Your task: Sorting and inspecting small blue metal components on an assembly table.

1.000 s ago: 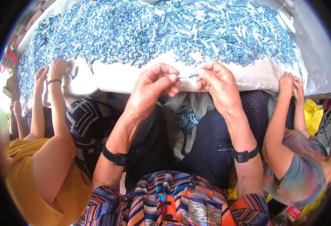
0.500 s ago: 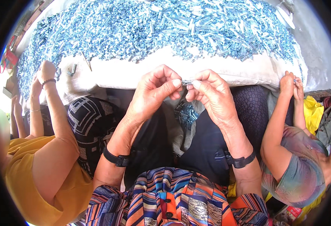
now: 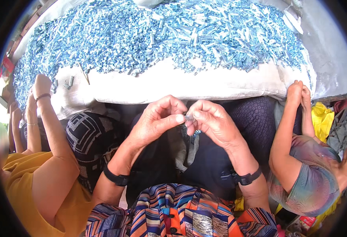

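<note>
Where left hand (image 3: 151, 122) and right hand (image 3: 217, 123) meet off the near edge of the table (image 3: 141, 93), both pinch one small metal piece (image 3: 188, 117), long axis unclear.

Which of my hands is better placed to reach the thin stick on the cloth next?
Probably your left hand: the thin stick lies off to that side, farther from your right hand. Both meet at a small shiny piece, so neither looks free.
</note>
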Demonstrator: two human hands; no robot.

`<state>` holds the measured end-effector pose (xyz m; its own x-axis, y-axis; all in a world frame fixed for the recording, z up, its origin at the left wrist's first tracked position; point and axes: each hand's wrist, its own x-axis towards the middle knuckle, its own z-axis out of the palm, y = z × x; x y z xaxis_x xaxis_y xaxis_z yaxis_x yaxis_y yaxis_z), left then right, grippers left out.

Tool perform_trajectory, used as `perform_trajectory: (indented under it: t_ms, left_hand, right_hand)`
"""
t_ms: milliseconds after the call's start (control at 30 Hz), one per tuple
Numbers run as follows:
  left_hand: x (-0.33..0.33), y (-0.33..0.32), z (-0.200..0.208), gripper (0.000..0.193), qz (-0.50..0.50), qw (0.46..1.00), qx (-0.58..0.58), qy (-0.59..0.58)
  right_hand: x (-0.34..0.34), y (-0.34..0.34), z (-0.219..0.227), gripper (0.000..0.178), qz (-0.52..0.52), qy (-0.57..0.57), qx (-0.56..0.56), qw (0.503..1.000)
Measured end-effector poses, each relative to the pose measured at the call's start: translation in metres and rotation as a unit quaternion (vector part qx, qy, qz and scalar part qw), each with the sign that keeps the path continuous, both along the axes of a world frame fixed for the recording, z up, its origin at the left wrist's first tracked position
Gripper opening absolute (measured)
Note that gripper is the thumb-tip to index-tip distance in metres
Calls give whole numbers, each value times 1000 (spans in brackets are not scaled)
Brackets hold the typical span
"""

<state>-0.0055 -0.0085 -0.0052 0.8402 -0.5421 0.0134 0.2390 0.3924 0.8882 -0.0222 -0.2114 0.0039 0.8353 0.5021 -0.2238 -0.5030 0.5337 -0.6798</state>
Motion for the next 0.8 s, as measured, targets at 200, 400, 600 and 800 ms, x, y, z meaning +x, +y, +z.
perform_trajectory:
  t_ms: [200,400,600,800]
  left_hand:
    - [31,19,6,15,101,946,292,-96]
    - [78,-2,-2,17,253,770,470,-349]
    - [91,-22,-7,15,245,677,577,-386]
    - [89,-14,-10,12,225,682,577,-388]
  right_hand:
    - [58,-34,10,10,-161,-304,-553,759]
    - [118,-41,3,16,-203,-382,-759,487]
    - [122,-37,-7,14,-238,-392,-743,487]
    - [100,-36,-1,12,-258,-315,-636,655]
